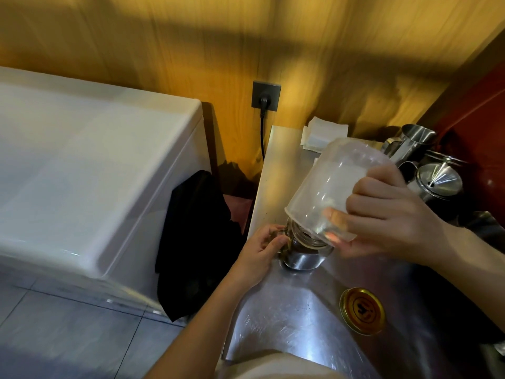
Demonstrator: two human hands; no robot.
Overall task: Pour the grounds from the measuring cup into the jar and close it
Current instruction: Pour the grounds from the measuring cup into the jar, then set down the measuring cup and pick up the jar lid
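A clear plastic measuring cup [332,184] is tipped mouth-down over a glass jar [303,257] on the steel counter [287,318]. My right hand [382,214] grips the cup from the right side, its rim resting over the jar's mouth. Dark grounds show inside the jar's neck and body. My left hand [263,248] holds the jar's left side near its handle. The jar's gold lid [362,310] lies flat on the counter to the front right, apart from the jar.
Steel pitchers and a lidded pot [434,181] crowd the back right corner. A stack of white paper filters [323,135] sits at the counter's back. A white chest appliance [82,173] stands left, with a black cloth [196,242] hanging in the gap.
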